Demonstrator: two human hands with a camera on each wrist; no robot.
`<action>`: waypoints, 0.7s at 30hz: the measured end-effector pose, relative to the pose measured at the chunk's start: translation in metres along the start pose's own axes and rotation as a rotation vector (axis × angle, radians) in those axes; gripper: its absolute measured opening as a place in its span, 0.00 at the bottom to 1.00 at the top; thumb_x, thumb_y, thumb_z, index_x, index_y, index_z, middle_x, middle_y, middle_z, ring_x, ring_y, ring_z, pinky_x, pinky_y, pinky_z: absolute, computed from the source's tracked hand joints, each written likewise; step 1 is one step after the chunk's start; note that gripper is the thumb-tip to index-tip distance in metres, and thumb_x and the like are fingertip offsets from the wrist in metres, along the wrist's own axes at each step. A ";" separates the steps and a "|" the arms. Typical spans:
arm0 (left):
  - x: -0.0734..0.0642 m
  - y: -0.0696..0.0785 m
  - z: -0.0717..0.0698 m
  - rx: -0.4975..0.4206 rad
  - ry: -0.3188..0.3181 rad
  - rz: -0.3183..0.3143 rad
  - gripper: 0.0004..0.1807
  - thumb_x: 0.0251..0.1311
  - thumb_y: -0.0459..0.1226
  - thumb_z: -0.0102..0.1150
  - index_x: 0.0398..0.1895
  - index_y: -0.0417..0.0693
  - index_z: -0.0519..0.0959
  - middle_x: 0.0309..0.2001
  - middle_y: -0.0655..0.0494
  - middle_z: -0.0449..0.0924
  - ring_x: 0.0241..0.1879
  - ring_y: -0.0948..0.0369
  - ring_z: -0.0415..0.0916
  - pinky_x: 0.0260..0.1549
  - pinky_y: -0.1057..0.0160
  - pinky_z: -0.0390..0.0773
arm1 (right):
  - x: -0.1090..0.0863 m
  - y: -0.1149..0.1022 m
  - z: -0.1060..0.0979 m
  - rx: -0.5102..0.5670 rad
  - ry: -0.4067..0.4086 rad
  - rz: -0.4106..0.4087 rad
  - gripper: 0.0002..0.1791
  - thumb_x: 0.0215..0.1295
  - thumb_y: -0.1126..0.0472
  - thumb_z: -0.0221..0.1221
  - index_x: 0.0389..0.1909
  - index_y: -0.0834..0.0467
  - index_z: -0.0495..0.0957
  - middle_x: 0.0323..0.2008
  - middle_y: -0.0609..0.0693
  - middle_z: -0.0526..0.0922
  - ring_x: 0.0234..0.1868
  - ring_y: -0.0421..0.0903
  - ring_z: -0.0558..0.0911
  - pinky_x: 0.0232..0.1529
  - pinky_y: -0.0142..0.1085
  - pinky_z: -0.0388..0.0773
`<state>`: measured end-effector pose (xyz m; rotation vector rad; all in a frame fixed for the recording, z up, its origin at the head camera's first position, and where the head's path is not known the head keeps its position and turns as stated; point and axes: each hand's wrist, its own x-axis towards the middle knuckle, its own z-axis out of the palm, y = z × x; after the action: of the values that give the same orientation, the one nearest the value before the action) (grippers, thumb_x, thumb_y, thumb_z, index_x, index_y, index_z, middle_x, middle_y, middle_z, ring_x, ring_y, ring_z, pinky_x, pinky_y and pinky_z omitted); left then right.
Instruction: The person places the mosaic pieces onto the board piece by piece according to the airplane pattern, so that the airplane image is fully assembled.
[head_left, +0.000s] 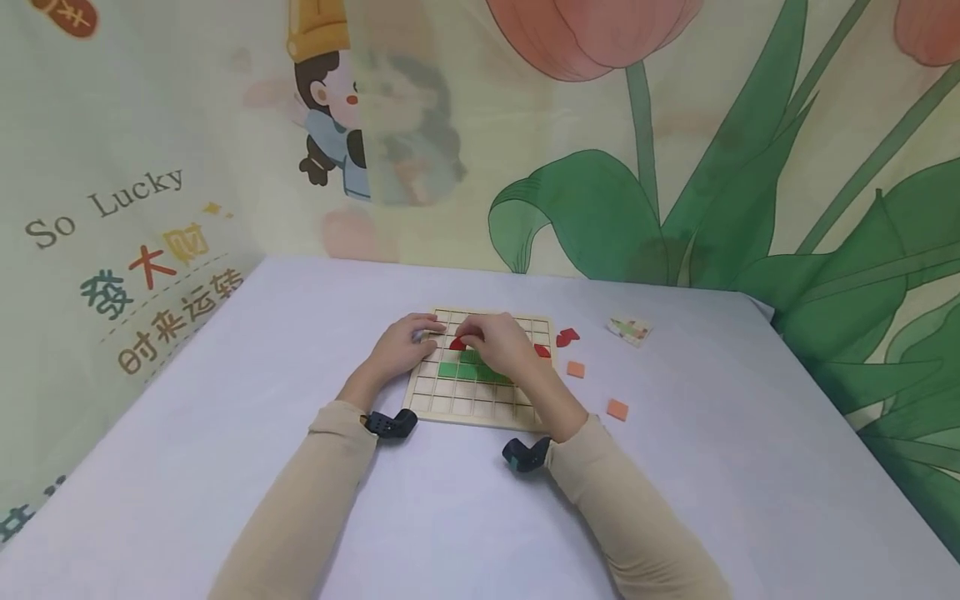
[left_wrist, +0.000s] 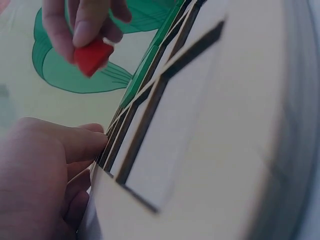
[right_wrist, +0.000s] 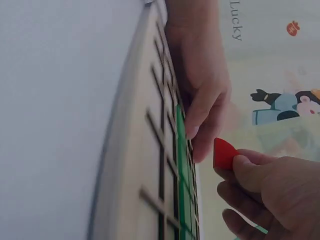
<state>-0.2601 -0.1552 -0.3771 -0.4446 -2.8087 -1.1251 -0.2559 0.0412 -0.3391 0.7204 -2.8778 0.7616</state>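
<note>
A wooden grid board (head_left: 442, 407) lies on the white table, with several green square tiles (head_left: 447, 370) set in its middle cells. My left hand (head_left: 405, 343) rests at the board's left edge; in the left wrist view its thumb and fingertips touch the frame. Over the board, my right hand (head_left: 501, 342) pinches a small red piece (right_wrist: 225, 154) with one rounded side between thumb and forefinger. The left wrist view shows this red piece held up off the grid. Another red piece (head_left: 542, 351) sits at the board's right side, partly behind my right hand.
Right of the board lie loose red pieces (head_left: 567, 337) and two orange square tiles, one nearer the board (head_left: 575, 369) and one closer to me (head_left: 617, 409). A small patterned card (head_left: 630, 330) lies farther back. A printed curtain (head_left: 555, 208) hangs behind the table.
</note>
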 end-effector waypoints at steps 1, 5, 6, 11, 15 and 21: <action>0.001 0.000 0.001 0.004 -0.001 0.003 0.20 0.61 0.38 0.53 0.56 0.46 0.77 0.67 0.48 0.66 0.70 0.47 0.57 0.70 0.45 0.54 | 0.002 -0.001 0.001 0.006 -0.004 0.004 0.08 0.66 0.58 0.58 0.43 0.50 0.83 0.38 0.43 0.85 0.38 0.40 0.79 0.46 0.34 0.81; 0.002 0.000 0.002 0.005 0.001 0.001 0.19 0.61 0.37 0.53 0.56 0.47 0.77 0.67 0.48 0.67 0.70 0.48 0.58 0.70 0.45 0.54 | 0.007 -0.006 0.007 0.002 -0.051 0.022 0.08 0.67 0.58 0.57 0.43 0.51 0.83 0.39 0.45 0.85 0.40 0.41 0.80 0.48 0.36 0.80; 0.002 -0.001 0.002 0.005 0.002 0.000 0.19 0.61 0.37 0.53 0.56 0.47 0.77 0.67 0.49 0.67 0.70 0.48 0.58 0.71 0.46 0.54 | 0.007 -0.008 0.008 -0.008 -0.064 0.024 0.08 0.67 0.58 0.57 0.42 0.51 0.83 0.39 0.45 0.85 0.41 0.41 0.80 0.48 0.36 0.80; 0.004 0.004 0.002 0.002 0.001 0.000 0.19 0.62 0.37 0.53 0.56 0.46 0.77 0.67 0.49 0.67 0.70 0.49 0.58 0.71 0.47 0.55 | 0.004 -0.009 0.011 -0.103 -0.071 0.009 0.08 0.66 0.59 0.58 0.41 0.52 0.84 0.40 0.46 0.85 0.45 0.43 0.81 0.51 0.38 0.79; 0.004 0.007 0.002 0.008 -0.006 -0.012 0.19 0.62 0.37 0.53 0.56 0.46 0.77 0.67 0.50 0.67 0.71 0.49 0.57 0.71 0.47 0.54 | 0.002 -0.008 0.014 -0.144 -0.051 -0.011 0.08 0.65 0.58 0.59 0.41 0.51 0.85 0.40 0.46 0.84 0.44 0.43 0.82 0.49 0.37 0.80; 0.000 0.006 0.001 0.013 -0.011 -0.018 0.19 0.62 0.37 0.53 0.56 0.46 0.77 0.67 0.49 0.66 0.71 0.48 0.57 0.71 0.46 0.54 | 0.002 -0.005 0.019 -0.152 -0.044 -0.029 0.09 0.65 0.56 0.59 0.42 0.50 0.85 0.40 0.46 0.84 0.44 0.43 0.82 0.47 0.37 0.80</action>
<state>-0.2584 -0.1503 -0.3739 -0.4270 -2.8332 -1.1098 -0.2549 0.0271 -0.3535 0.7668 -2.9170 0.5228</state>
